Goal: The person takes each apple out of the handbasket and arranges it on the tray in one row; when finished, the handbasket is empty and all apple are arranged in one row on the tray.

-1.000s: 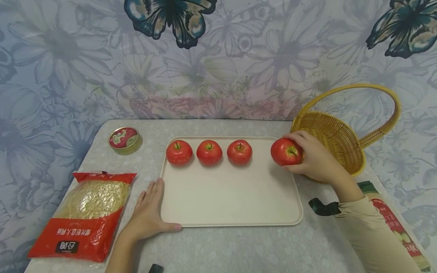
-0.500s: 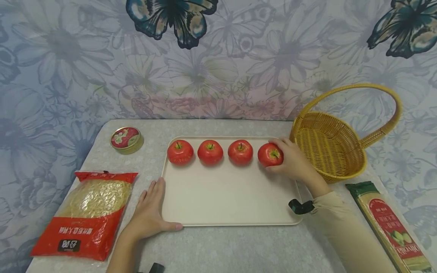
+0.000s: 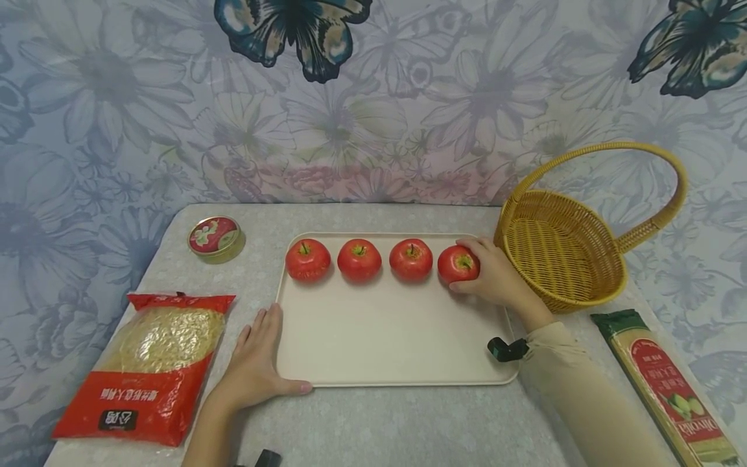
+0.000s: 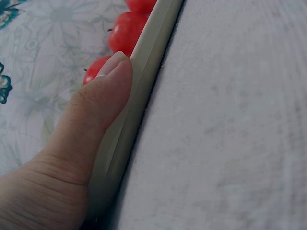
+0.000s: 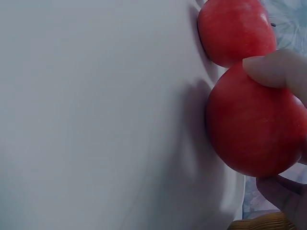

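Note:
My right hand (image 3: 493, 275) grips a red apple (image 3: 458, 264) at the far right corner of a cream tray (image 3: 385, 337). In the right wrist view, thumb and fingers curl round that apple (image 5: 256, 124), close beside another one (image 5: 235, 31). Three more apples stand in a row along the tray's back edge: a left one (image 3: 308, 261), a middle one (image 3: 359, 261) and a right one (image 3: 411, 261). With fingers straight, my left hand (image 3: 253, 363) rests against the tray's near left corner; its thumb (image 4: 103, 93) lies along the front rim in the left wrist view.
A yellow wicker basket (image 3: 563, 253) with a tall handle stands right of the tray. Before it lies a long pasta packet (image 3: 665, 383). On the left are a red and clear bag of pasta (image 3: 146, 370) and a round tin (image 3: 216, 240). A patterned cloth (image 3: 373, 130) hangs behind.
My right hand has carried the apple leftward from beside the basket to the right end of the row, lowering it at the tray. The left hand has stayed in place.

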`<move>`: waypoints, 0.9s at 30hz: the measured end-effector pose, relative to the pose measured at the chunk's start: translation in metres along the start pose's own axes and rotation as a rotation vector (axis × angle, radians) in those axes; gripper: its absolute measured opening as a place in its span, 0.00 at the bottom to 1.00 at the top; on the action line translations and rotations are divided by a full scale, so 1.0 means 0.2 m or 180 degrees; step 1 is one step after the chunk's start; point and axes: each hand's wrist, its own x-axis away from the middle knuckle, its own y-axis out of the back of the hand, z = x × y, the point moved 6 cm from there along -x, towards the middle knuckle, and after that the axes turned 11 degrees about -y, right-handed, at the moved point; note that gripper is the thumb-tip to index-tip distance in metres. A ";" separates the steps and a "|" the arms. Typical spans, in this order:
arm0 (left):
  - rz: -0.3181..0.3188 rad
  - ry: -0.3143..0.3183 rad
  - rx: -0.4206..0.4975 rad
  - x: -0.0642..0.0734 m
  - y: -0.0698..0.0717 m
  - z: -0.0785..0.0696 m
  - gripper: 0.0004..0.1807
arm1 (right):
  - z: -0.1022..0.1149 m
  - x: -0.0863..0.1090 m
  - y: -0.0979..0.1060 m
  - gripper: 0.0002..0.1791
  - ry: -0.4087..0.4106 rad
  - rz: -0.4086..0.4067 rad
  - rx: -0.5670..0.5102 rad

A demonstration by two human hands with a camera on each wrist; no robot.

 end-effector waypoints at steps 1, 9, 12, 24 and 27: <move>-0.0007 -0.0008 0.0001 0.00 0.00 0.00 0.88 | 0.00 0.00 0.00 0.50 0.0005 0.0005 -0.0019; -0.0010 -0.0001 0.0027 0.01 -0.01 0.00 0.89 | -0.05 -0.02 -0.03 0.53 -0.0135 0.0204 -0.0384; -0.0017 0.0007 0.0040 0.00 0.00 -0.01 0.89 | -0.07 -0.01 -0.03 0.54 -0.0195 0.0234 -0.0468; 0.0021 0.0034 0.0028 -0.01 -0.01 -0.01 0.89 | -0.09 0.00 -0.04 0.58 -0.0093 0.0149 -0.0635; 0.0017 0.0009 0.0013 -0.01 -0.01 -0.01 0.89 | -0.08 0.02 -0.02 0.55 -0.0035 -0.0003 -0.0568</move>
